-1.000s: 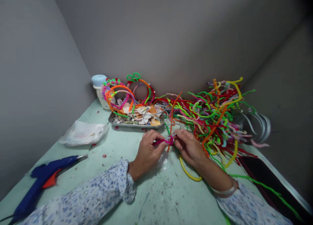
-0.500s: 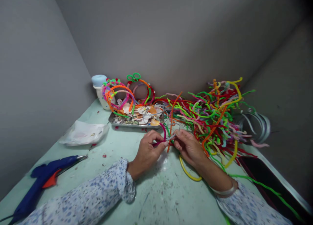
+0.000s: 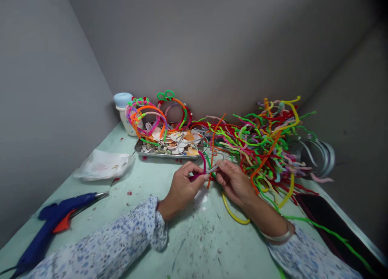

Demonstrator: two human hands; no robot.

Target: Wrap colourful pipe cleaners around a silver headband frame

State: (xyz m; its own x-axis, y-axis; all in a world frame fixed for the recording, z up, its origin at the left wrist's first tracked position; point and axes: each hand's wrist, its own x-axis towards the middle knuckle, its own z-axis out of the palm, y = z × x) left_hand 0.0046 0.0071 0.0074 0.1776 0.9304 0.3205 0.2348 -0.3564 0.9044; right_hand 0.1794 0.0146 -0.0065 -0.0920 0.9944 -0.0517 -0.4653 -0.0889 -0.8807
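My left hand (image 3: pixel 184 187) pinches a magenta pipe cleaner (image 3: pixel 203 162), whose free end curves upward above the fingers. Between my two hands runs a thin grey band (image 3: pixel 213 168); its left end meets the magenta piece at my left fingertips. My right hand (image 3: pixel 235 183) has its thumb and fingers closed on the grey band. Just behind the fingertips lie an orange pipe cleaner (image 3: pixel 213 143) and a green one. A yellow pipe cleaner (image 3: pixel 235 218) curves on the table below my right hand.
A metal tray (image 3: pixel 163 155) of shells stands behind, with pipe-cleaner headbands on it and a lidded bottle (image 3: pixel 123 113) beside. Tangled pipe cleaners (image 3: pixel 257 137) heap at the right, near grey hoops (image 3: pixel 325 158) and a phone (image 3: pixel 327 222). A plastic bag (image 3: pixel 104 165) and blue glue gun (image 3: pixel 51 220) lie left.
The magenta piece and my left fingertips have shifted very slightly. Both hands keep their hold.
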